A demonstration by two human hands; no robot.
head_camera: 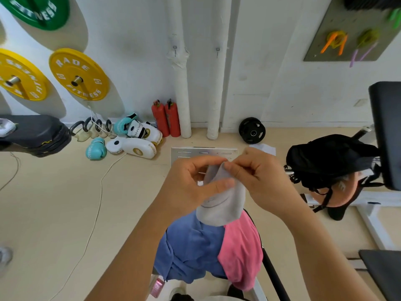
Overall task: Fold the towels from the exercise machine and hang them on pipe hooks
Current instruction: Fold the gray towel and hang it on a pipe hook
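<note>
Both hands pinched the top edge of a grey towel above two more towels draped on the exercise machine.

The left hand point(191, 183) and right hand point(256, 177) met at the centre, fingers closed on the upper edge of the grey towel point(223, 205), thumbs and forefingers nipping the cloth close together. The grey towel was pale, soft and rumpled, hanging down in a loose bunch with a darker stitched band curving across it. Its lower end touched a blue towel point(191, 250) and a pink towel point(243, 255), which lay side by side, crumpled, blue on the left and pink on the right, over the exercise machine point(273, 276) near the camera. Far off against the wall stood two white pipes point(182, 88), each carrying a small hook point(175, 49).
</note>
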